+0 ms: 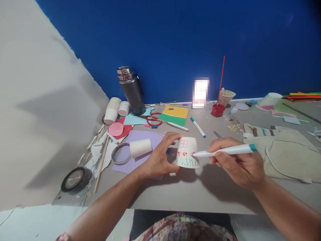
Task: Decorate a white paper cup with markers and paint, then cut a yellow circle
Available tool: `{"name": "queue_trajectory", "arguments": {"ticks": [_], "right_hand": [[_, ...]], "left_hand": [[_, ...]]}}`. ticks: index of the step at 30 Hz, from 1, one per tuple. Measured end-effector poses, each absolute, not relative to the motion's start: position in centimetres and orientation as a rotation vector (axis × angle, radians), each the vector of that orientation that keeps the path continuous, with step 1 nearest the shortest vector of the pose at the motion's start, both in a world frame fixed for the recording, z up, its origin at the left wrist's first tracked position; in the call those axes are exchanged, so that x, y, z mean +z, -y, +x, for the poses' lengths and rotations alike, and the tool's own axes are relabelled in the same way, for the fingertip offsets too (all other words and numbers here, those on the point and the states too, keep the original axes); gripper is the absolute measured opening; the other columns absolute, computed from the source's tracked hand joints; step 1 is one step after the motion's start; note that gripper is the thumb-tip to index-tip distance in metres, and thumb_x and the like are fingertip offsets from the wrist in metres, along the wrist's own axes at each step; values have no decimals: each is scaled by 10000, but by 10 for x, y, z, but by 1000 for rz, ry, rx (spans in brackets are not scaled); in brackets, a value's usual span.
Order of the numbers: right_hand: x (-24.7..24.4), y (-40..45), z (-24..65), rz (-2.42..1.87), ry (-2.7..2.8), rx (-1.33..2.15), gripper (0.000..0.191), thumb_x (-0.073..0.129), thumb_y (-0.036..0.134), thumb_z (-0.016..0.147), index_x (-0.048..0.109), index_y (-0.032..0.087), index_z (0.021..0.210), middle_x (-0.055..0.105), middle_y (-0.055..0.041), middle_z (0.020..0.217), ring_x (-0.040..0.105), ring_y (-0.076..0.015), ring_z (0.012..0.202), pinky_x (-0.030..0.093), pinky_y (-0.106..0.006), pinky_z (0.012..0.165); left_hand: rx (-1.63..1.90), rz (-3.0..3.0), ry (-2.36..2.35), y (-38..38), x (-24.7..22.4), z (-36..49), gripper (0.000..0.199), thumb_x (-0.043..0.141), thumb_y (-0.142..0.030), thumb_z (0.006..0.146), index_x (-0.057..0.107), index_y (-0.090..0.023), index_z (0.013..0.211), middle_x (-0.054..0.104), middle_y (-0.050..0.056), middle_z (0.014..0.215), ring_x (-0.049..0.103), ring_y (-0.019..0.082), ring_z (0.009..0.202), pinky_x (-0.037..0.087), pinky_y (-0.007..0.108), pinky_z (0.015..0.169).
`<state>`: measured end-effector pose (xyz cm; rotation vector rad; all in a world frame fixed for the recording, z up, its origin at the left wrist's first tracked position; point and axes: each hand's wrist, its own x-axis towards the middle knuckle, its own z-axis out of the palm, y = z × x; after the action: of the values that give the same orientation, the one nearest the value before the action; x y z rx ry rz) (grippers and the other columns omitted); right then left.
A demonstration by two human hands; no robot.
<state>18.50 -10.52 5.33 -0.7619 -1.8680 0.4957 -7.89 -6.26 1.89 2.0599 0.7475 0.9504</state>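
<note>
left hand [160,154]: gripping inverted paper cup [188,150] | right hand [242,167]: pinching green marker [234,150], tip at cup's side

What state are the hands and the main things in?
Left hand: gripping the decorated cup
Right hand: holding the green marker
Decorated cup: upside down, drawn on
Green marker: uncapped, tip at the cup
Blue marker: lying flat
Plain cup: lying on its side
Flask: standing; lid state unclear

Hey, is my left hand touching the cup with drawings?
Touching. The head view shows your left hand gripping the decorated cup, fingertip at its top, thumb against its lower rim.
</note>
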Motion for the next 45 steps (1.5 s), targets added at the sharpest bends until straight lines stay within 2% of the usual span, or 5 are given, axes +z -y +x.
{"name": "queue_trajectory", "arguments": {"ticks": [7, 14, 24, 35, 45], "right_hand": [[54, 104, 185, -753, 1897, 482, 140, 585, 222, 1045, 722, 236, 1018, 746, -17, 769, 633, -118, 517, 485, -220, 448], [54, 104, 185, -773, 1769, 482, 164, 592, 287, 1056, 737, 226, 1011, 740, -32, 752, 648, -139, 531, 500, -243, 444], [54, 102, 183, -785, 1828, 510, 139, 586, 238, 1044, 722, 220, 1028, 723, -6, 679, 623, -131, 494, 497, -242, 458], [54, 102, 185, -776, 1801, 497, 148, 577, 242, 1053, 722, 226, 1031, 719, -9, 692, 628, -136, 515, 512, -253, 477], [50, 104, 189, -763, 1704, 540, 147, 585, 225, 1048, 731, 226, 1057, 712, -2, 721, 626, -125, 536, 498, -232, 466]], "left_hand": [[943, 2061, -760, 62, 18, -79, 903, 792, -76, 652, 499, -332, 1466, 552, 91, 1443, 535, 321, 1352, 519, 470, 1080], [933, 2053, -766, 62, 18, -79, 888, 809, -99, 656, 511, -326, 1461, 559, 104, 1447, 533, 346, 1372, 505, 502, 1109], [924, 2049, -762, 63, 22, -78, 841, 806, -120, 688, 528, -319, 1456, 573, 108, 1437, 544, 341, 1364, 500, 518, 1122], [927, 2011, -728, 62, 18, -78, 895, 813, -68, 684, 510, -345, 1480, 558, 87, 1458, 539, 303, 1372, 509, 454, 1119], [940, 1940, -742, 61, 16, -79, 856, 843, -112, 690, 525, -326, 1456, 540, 97, 1469, 538, 307, 1378, 501, 457, 1133]]}}
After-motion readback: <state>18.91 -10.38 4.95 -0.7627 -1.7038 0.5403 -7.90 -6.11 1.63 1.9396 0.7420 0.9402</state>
